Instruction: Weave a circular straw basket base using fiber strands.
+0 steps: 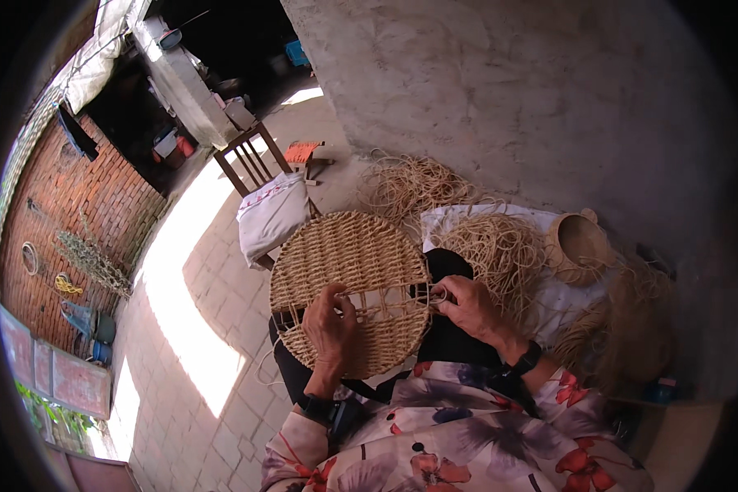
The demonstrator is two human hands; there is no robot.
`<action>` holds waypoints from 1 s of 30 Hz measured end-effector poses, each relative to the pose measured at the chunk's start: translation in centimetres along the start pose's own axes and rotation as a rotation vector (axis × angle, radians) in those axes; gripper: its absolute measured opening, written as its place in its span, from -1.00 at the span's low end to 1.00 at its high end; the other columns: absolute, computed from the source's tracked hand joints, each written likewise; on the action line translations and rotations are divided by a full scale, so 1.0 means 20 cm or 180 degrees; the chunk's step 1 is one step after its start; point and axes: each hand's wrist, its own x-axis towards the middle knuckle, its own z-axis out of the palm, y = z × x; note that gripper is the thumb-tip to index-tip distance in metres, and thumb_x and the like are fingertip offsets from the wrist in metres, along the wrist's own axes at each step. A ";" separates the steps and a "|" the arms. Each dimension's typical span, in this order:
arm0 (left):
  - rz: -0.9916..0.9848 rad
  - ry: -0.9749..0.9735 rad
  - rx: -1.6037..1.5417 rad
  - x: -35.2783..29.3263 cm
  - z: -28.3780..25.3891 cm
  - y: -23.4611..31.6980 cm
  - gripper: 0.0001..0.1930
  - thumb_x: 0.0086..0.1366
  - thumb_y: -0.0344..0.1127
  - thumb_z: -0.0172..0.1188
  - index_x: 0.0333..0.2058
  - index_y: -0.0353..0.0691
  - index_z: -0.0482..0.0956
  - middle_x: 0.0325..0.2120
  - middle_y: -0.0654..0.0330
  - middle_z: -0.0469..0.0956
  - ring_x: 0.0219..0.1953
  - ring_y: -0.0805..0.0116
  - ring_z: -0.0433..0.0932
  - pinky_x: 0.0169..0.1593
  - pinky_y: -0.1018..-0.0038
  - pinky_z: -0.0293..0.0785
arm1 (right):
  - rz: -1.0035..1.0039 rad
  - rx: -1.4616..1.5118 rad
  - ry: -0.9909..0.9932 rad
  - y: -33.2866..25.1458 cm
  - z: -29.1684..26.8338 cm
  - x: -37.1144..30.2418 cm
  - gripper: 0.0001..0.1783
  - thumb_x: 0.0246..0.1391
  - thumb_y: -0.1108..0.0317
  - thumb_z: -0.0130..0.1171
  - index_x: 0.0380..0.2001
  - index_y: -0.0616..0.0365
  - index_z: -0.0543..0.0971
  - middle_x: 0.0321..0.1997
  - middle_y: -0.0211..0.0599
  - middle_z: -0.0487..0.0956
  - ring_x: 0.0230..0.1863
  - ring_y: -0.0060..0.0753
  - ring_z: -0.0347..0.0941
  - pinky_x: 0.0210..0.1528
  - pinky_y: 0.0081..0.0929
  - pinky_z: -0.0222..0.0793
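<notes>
**Midway, a band of bare strands (pixel 384 303) crosses a round woven-cord panel (pixel 344 250)**

The panel lies on 1 person's lap, over black trousers (pixel 461 348). The left hand (pixel 330 328) curls its fingers over the open band; the right hand (pixel 471 307) bends thumb and fingers together at the right rim. Whether either grips a strand cannot be told. Beyond, a heap of loose cord (pixel 492 250) sits on white cloth (pixel 549 321) beside a round, open-mouthed vessel (pixel 578 250).

Single head-worn view, left lens of a side-by-side fisheye pair. Looks down over the wearer's floral shirt (pixel 435 435) at the lap (pixel 467 348); round woven panel (pixel 344 254) near, about mid-frame. Paved floor (pixel 221 287) and grey wall (pixel 533 98) farther out; brick wall (pixel 57 193) bends along the dark left rim.
</notes>
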 end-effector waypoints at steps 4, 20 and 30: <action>0.0072 0.0099 0.0044 0.00 0.00 0.00 -0.78 0.10 -0.45 0.24 -0.24 -0.06 0.60 -0.61 0.27 0.52 -0.49 0.21 0.53 -0.33 0.26 0.39 | -0.0330 -0.0132 0.0681 0.05 0.05 -0.03 -0.87 -0.03 0.46 0.29 -0.41 0.21 0.54 -0.53 -0.22 0.54 -0.48 -0.15 0.50 -0.39 -0.29 0.41; 0.0379 0.0290 0.0395 0.01 -0.03 0.04 -0.81 0.09 -0.46 0.26 -0.30 -0.05 0.60 -0.58 0.32 0.54 -0.45 0.27 0.51 -0.31 0.31 0.34 | -0.0909 -0.0886 0.0295 0.08 -0.07 -0.03 -0.88 0.08 0.33 0.23 -0.47 0.12 0.57 -0.42 -0.36 0.44 -0.20 -0.26 0.39 -0.02 -0.25 0.20; 0.0404 0.0278 0.0340 0.01 -0.03 0.05 -0.86 0.12 -0.46 0.23 -0.34 -0.05 0.59 -0.60 0.27 0.48 -0.45 0.25 0.49 -0.30 0.30 0.31 | -0.0575 -0.0842 0.0476 0.08 -0.10 -0.01 -0.85 0.02 0.33 0.25 -0.47 0.18 0.58 -0.23 -0.30 0.54 -0.02 -0.18 0.41 0.11 -0.18 0.26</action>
